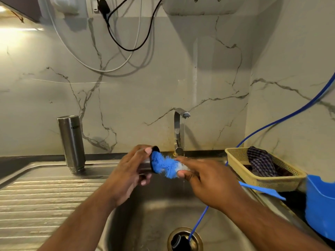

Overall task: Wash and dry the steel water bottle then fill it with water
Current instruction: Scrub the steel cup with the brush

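Observation:
The steel water bottle (72,142) stands upside down on the left of the sink's drainboard, away from both hands. Over the basin, my left hand (126,171) grips the bottle's cap (146,164), its black-rimmed opening turned right. My right hand (204,180) holds a blue and white bottle brush (165,164), whose bristles are pushed into the cap. A thin stream of water falls from the steel tap (179,131) just behind the brush.
The steel sink basin (154,211) has a brass drain (184,240) with a blue hose (197,223) running into it. A beige basket (233,156) with a checked cloth (261,161) sits at the right. A blue tub (320,203) stands nearer. The ribbed drainboard (41,201) lies left.

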Tool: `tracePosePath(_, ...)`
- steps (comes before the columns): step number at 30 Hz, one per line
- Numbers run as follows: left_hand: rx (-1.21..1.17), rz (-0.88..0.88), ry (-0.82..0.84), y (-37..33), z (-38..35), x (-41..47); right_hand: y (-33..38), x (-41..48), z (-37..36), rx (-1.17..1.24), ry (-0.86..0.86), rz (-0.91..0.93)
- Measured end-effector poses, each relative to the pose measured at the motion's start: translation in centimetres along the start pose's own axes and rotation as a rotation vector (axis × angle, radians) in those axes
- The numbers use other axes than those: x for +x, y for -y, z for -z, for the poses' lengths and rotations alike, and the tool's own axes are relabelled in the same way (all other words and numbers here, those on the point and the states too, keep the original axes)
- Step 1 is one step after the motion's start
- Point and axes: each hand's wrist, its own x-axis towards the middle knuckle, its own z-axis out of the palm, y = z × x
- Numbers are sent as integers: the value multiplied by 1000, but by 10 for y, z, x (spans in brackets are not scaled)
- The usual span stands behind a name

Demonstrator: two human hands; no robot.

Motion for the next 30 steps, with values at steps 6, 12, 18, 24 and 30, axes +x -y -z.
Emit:
tracePosePath(6, -279, 242, -96, 5, -7, 0, -4, -3, 6, -326, -119, 234)
tracePosePath(12, -18, 246, 75, -2, -7, -7, -7, -1, 13, -245, -26, 98)
tracePosePath(18, -31, 69, -7, 0, -4, -2, -10, -3, 1, 10, 89, -26)
tracePosePath(24, -68, 351, 50, 5, -9, -4, -13, -4, 2, -329, -102, 261)
tracePosePath(30, 92, 118, 98, 4, -7, -6, -9, -2, 8, 88, 177, -190)
